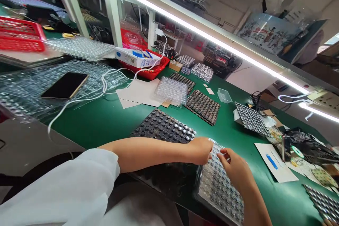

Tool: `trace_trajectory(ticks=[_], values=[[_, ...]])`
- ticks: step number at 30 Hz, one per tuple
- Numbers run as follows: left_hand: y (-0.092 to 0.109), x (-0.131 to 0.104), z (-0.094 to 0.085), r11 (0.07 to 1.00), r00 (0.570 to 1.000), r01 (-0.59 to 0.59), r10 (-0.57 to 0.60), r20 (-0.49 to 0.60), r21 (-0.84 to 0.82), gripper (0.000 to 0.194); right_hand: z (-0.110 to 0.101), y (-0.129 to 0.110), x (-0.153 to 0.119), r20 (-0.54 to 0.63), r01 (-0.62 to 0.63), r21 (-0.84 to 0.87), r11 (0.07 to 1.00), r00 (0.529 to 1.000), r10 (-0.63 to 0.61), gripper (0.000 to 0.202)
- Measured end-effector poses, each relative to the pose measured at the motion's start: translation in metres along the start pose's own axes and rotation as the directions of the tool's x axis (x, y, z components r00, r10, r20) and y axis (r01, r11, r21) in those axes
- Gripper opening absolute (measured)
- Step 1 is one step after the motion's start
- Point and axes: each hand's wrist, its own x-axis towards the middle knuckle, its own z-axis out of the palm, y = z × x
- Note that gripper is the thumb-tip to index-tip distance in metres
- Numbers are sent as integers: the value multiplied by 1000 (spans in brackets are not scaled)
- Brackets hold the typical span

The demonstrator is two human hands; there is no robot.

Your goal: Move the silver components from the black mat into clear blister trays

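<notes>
The left hand point(200, 150) is curled, fingers bent in over the far end of a clear tray point(221, 189); whether it pinches anything is hidden; the right hand point(236, 169) is partly closed just beside it, thumb and forefinger brought near each other above the same tray, and I cannot tell if a small piece sits between them; the tray, filled with rows of small round parts, lies tilted at the near edge of the green worktop point(243, 148); just left of it is a black tray point(161, 125) of round pieces, partly behind the left forearm; farther back lie brown trays point(203, 106) and a small clear box point(225, 95); off to the right, a white card point(284, 173) carries a blue strip point(272, 161); well to the left, a phone point(65, 85) rests on clear plastic sheets point(26, 77).
</notes>
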Motion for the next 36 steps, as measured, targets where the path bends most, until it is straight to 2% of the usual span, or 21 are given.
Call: trace_trajectory(ticks=[2,4,8,11,13,16,18,23,26,29,32,36], values=[[-10,-7,-19,998,996,-64,62,-63,-18,22,-1,-3,8,7,27,3,1000,1000,-27,27],[-30,-18,-41,996,985,-89,88,-149,0,17,1,-10,19,6,91,27,996,996,-91,27],[-89,-43,-76,998,958,53,-43,-283,28,18,13,-39,47,-5,271,85,959,962,-271,25],[-127,-54,-82,993,962,116,-109,-250,15,20,28,-72,70,27,372,71,926,927,-374,21],[-140,-57,-79,995,969,97,-91,-230,12,18,39,-95,81,70,420,41,907,904,-422,19],[-145,-56,-72,997,969,68,-61,-238,24,16,52,-123,93,140,451,-24,892,885,-444,16],[-143,-55,-70,996,969,76,-65,-239,38,14,57,-133,99,179,446,-48,894,884,-431,15],[-133,-54,-69,983,963,156,-129,-238,97,14,59,-137,108,233,442,-39,896,876,-422,13],[-129,-54,-68,974,962,192,-162,-221,122,13,62,-138,108,215,428,-64,901,888,-407,13],[-127,-55,-67,971,962,202,-172,-213,127,12,63,-139,99,138,419,-132,898,905,-402,9],[-129,-56,-66,973,966,178,-144,-215,147,12,54,-134,82,41,430,-167,887,902,-429,9],[-132,-54,-71,975,979,119,-84,-184,190,14,26,-114,44,-8,411,-13,912,912,-411,13]])
